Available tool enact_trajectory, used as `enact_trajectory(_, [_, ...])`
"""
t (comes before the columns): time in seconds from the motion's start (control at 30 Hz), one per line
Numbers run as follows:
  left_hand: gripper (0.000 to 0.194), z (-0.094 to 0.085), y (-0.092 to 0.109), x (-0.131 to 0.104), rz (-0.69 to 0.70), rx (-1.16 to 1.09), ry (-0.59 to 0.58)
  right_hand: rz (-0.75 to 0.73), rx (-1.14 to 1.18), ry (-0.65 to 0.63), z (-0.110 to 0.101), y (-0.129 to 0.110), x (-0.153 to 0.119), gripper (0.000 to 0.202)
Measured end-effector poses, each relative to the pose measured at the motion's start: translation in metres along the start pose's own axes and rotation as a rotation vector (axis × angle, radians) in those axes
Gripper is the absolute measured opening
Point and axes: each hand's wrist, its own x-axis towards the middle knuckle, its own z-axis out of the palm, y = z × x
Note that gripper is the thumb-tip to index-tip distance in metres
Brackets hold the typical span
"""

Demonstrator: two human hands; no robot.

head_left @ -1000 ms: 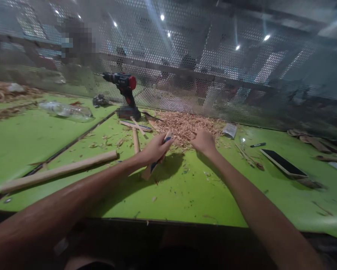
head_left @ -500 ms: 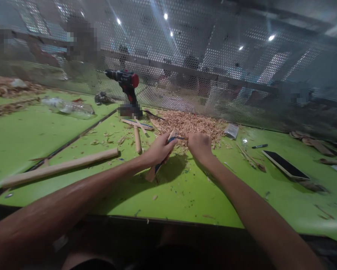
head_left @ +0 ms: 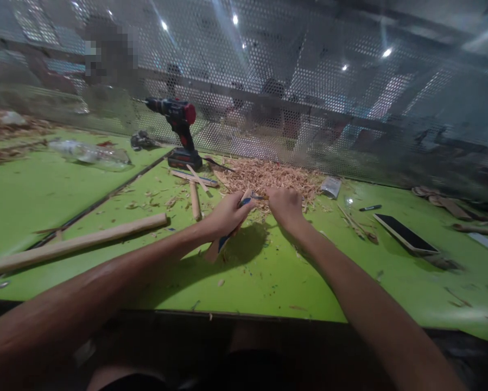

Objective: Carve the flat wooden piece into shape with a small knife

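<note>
My left hand (head_left: 224,214) is closed around a flat strip of wood (head_left: 213,251) with blue markings. Its lower end points toward me, and its upper tip shows just past my thumb. In my right hand (head_left: 285,205), a closed fist, is a knife (head_left: 261,197). The short blade reaches left to the upper end of the wood; the handle is mostly hidden in my fingers. Both hands are over the green table (head_left: 292,282), just in front of a heap of wood shavings (head_left: 276,175).
A cordless drill (head_left: 182,130) stands behind on the left, near a plastic bottle (head_left: 91,153). One long wooden stick (head_left: 81,241) lies at left. To the right are a dark rectangular block (head_left: 406,233), a pen (head_left: 370,207) and a small packet (head_left: 331,187). A perforated screen (head_left: 244,108) rises at the back.
The whole view has shifted slightly, so everything sits a little further left. Both hands keep their grips, and the blade stays near the wood's upper end.
</note>
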Motion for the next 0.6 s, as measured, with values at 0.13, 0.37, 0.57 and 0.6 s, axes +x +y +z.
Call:
enact_trajectory(0.13, [0.03,0.007,0.002,-0.003,0.057,0.089,-0.029,0.063,0.005,-0.028,0.005,0.012,0.01,0.057])
enact_trajectory(0.37, [0.032,0.016,0.002,-0.005,0.03,0.029,-0.087,0.206,0.116,0.015,0.007,0.044,0.012,0.056])
enact_trajectory(0.57, [0.039,0.008,-0.003,0.003,-0.041,-0.098,-0.018,0.082,0.071,-0.005,0.011,0.022,0.003,0.059])
enact_trajectory(0.6, [0.039,0.008,-0.003,0.003,-0.039,-0.102,-0.014,0.073,0.061,-0.018,0.012,0.019,0.002,0.059])
